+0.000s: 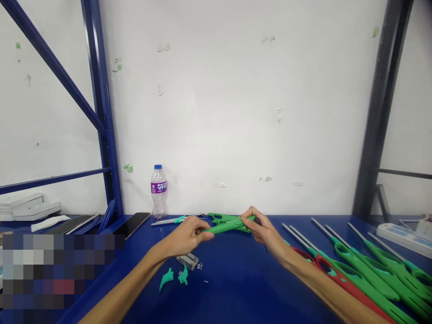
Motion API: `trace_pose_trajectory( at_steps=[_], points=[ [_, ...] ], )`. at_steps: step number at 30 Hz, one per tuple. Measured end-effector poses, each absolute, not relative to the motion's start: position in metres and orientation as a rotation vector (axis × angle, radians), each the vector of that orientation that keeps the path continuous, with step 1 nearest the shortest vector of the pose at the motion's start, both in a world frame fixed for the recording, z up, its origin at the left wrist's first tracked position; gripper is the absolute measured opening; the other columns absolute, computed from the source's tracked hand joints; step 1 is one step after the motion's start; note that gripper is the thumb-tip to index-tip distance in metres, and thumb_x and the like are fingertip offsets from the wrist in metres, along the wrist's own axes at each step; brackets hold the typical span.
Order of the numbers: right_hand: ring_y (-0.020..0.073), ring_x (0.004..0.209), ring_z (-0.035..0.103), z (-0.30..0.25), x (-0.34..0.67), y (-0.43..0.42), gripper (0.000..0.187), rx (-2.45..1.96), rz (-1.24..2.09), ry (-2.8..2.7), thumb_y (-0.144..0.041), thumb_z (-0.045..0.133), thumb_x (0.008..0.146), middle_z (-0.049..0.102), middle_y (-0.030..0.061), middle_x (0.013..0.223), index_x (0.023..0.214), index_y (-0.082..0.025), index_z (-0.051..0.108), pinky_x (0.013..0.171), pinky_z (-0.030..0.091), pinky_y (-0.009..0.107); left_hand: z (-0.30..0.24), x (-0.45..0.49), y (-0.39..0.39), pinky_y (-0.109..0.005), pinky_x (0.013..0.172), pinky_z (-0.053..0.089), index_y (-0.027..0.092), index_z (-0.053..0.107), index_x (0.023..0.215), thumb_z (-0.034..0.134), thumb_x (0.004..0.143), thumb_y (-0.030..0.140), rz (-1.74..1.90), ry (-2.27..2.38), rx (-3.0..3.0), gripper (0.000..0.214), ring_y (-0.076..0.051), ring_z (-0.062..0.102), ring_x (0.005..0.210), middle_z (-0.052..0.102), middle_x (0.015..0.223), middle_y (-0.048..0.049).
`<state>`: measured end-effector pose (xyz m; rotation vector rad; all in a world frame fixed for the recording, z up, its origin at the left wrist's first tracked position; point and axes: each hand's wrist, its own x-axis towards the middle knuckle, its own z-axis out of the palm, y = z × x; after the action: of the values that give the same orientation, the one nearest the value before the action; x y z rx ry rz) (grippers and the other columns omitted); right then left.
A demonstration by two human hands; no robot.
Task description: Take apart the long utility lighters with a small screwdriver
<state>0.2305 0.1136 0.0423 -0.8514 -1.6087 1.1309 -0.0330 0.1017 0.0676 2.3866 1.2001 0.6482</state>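
Observation:
My left hand (191, 235) pinches one end of a green lighter housing (226, 226) between thumb and fingers. At the other end my right hand (266, 231) grips the same piece, with a dark, slim tool (258, 221) partly hidden in its fingers. Just behind lies another green housing part (216, 216). Metal lighter rods with a teal piece (173, 220) rest beyond my left hand. Nearer to me are a clear fuel tank (189, 261), a curved teal trigger (166, 279), a second teal part (183, 276) and a tiny screw (206, 281).
Several long-nosed green lighters (367, 265) and a red one (344, 281) lie at the right. A plastic bottle (158, 193) stands by the wall, with a phone (133, 225) to its left. A white power strip (405, 238) is far right; blue posts (104, 112) rise at left.

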Motion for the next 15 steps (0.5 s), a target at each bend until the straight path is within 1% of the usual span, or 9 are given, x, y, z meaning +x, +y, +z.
trace_pose_trajectory(
  at_steps=[3, 6, 7, 9, 11, 12, 13, 15],
  points=[
    [0.0104, 0.056, 0.029, 0.047, 0.234, 0.109, 0.032, -0.809, 1.022, -1.686, -0.053, 0.063, 0.091, 0.044, -0.0045, 0.073, 0.089, -0.023, 0.051, 0.052, 0.022, 0.025, 0.07, -0.034, 0.099, -0.024, 0.053, 0.029, 0.016, 0.063, 0.073, 0.049, 0.096, 0.048, 0.588, 1.147, 2.366, 0.041, -0.011, 0.036, 0.054, 0.04, 0.058, 0.0047],
    [0.0141, 0.068, 0.043, 0.053, 0.239, 0.107, 0.026, -0.785, 0.819, -1.806, -0.048, 0.058, 0.096, 0.053, -0.0009, 0.085, 0.09, -0.023, 0.052, 0.059, 0.033, 0.025, 0.072, -0.034, 0.097, -0.024, 0.052, 0.031, 0.016, 0.069, 0.08, 0.047, 0.097, 0.049, 0.575, 1.175, 2.381, 0.044, -0.011, 0.039, 0.054, 0.043, 0.058, 0.0041],
    [0.0153, 0.072, 0.046, 0.054, 0.24, 0.107, 0.024, -0.785, 0.748, -1.844, -0.047, 0.055, 0.098, 0.056, -0.0002, 0.088, 0.093, -0.024, 0.053, 0.063, 0.036, 0.026, 0.072, -0.033, 0.097, -0.024, 0.053, 0.031, 0.015, 0.07, 0.081, 0.047, 0.097, 0.049, 0.588, 1.211, 2.395, 0.044, -0.012, 0.04, 0.055, 0.045, 0.058, 0.0038],
    [0.0172, 0.075, 0.05, 0.053, 0.242, 0.111, 0.023, -0.832, 0.626, -1.914, -0.047, 0.051, 0.1, 0.06, 0.0001, 0.09, 0.106, -0.025, 0.057, 0.069, 0.04, 0.028, 0.071, -0.034, 0.099, -0.025, 0.054, 0.032, 0.016, 0.071, 0.084, 0.048, 0.098, 0.047, 0.625, 1.31, 2.442, 0.042, -0.013, 0.045, 0.057, 0.052, 0.061, 0.0021],
    [0.019, 0.077, 0.056, 0.05, 0.243, 0.117, 0.03, -0.912, 0.527, -1.967, -0.047, 0.047, 0.102, 0.065, 0.0006, 0.091, 0.122, -0.027, 0.057, 0.073, 0.043, 0.03, 0.067, -0.035, 0.102, -0.027, 0.06, 0.037, 0.016, 0.073, 0.089, 0.051, 0.099, 0.044, 0.668, 1.421, 2.515, 0.037, -0.017, 0.055, 0.065, 0.064, 0.071, -0.0017],
    [0.0201, 0.08, 0.06, 0.048, 0.242, 0.12, 0.033, -0.944, 0.487, -2.001, -0.047, 0.046, 0.102, 0.068, 0.0016, 0.094, 0.125, -0.027, 0.058, 0.076, 0.045, 0.031, 0.064, -0.036, 0.105, -0.028, 0.064, 0.039, 0.017, 0.074, 0.094, 0.053, 0.098, 0.042, 0.687, 1.47, 2.559, 0.033, -0.019, 0.06, 0.072, 0.069, 0.08, -0.004],
    [0.0215, 0.085, 0.063, 0.045, 0.242, 0.123, 0.033, -0.964, 0.45, -2.043, -0.047, 0.046, 0.103, 0.072, 0.0028, 0.098, 0.122, -0.026, 0.062, 0.08, 0.046, 0.032, 0.061, -0.038, 0.107, -0.03, 0.07, 0.042, 0.018, 0.074, 0.099, 0.055, 0.098, 0.04, 0.699, 1.507, 2.606, 0.029, -0.022, 0.064, 0.08, 0.073, 0.09, -0.0061],
    [0.0242, 0.095, 0.068, 0.04, 0.24, 0.126, 0.034, -0.995, 0.361, -2.145, -0.045, 0.044, 0.103, 0.076, 0.0047, 0.106, 0.111, -0.025, 0.07, 0.087, 0.047, 0.034, 0.053, -0.04, 0.111, -0.032, 0.078, 0.045, 0.019, 0.073, 0.107, 0.059, 0.097, 0.036, 0.691, 1.549, 2.7, 0.025, -0.027, 0.068, 0.093, 0.075, 0.105, -0.0085]
  ],
)
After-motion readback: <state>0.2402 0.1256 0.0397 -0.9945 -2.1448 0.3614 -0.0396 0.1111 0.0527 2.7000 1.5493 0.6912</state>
